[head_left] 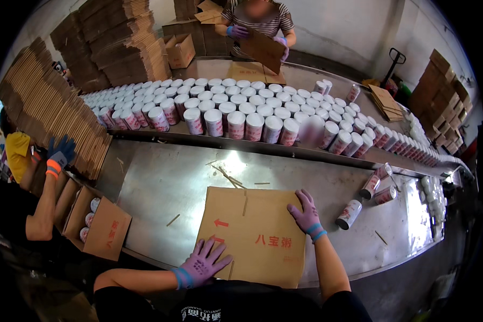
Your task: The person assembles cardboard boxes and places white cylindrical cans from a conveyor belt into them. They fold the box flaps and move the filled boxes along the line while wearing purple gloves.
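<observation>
2 gloved hands lie on a flat brown carton (268,214) near the middle of the bench's near edge. The left hand (204,263) is spread wide, palm down, over the carton's near left corner; the right hand (307,214) rests half spread at its far right corner, and whether the thumb or any fingertip has hold of the rim cannot be told.

Bare metal of the bench (161,177) runs from the carton toward the left end, broken by a few cardboard strips (228,176) scattered toward the far edge. On the right, open room lies between the carton and 4 toppled cans (349,214) near the far right corner. A raised ledge (284,149) bounds the far edge, packed with upright white-topped cans (236,126). At the left end, an open carton (110,231) with 3 can tops showing sits tilted close to the near corner, and a co-worker's hand (61,152) is against a stack of folded cardboard (53,107).

The person's shirt (252,300) covers part of the near edge and overlaps the flat carton's near side. Rear cans merge behind the front rows, and 1 front can is blurred. Glare whitens the bench's right end, where plastic-wrapped items (433,198) are hard to make out.
</observation>
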Action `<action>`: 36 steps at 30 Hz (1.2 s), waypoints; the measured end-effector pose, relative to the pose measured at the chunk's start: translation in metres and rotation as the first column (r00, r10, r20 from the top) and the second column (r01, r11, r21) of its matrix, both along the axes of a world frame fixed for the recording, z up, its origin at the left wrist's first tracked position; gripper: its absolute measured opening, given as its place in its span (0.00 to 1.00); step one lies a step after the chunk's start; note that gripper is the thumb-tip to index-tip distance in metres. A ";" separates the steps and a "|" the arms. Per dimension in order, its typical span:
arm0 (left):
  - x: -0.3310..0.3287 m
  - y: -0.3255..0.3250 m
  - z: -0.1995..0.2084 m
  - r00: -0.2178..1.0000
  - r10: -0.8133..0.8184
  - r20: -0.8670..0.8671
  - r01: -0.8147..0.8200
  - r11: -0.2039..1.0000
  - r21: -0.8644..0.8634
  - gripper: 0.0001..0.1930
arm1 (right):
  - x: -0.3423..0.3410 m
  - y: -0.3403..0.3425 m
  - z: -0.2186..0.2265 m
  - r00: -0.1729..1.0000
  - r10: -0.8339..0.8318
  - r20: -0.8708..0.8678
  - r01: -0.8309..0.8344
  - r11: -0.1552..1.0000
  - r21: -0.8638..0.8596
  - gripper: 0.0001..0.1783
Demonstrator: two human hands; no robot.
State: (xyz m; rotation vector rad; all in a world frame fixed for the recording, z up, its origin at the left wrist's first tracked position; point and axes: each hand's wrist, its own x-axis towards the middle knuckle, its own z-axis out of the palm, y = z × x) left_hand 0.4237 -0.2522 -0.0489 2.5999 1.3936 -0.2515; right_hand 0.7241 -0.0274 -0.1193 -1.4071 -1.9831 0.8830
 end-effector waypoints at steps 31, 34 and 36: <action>-0.040 0.072 0.091 -0.024 0.301 0.953 -0.273 0.915 -0.296 0.28 | -0.088 -0.047 0.179 0.770 0.300 -0.564 -0.218 0.953 0.210 0.22; -0.029 0.066 0.083 -0.215 0.350 0.912 -0.456 0.790 -0.410 0.37 | -0.057 -0.064 0.147 0.776 0.425 -0.466 -0.354 0.905 0.237 0.27; -0.026 0.059 0.079 -0.029 0.310 0.950 -0.477 0.831 -0.286 0.39 | -0.042 -0.076 0.160 0.791 0.448 -0.416 -0.368 0.892 0.261 0.20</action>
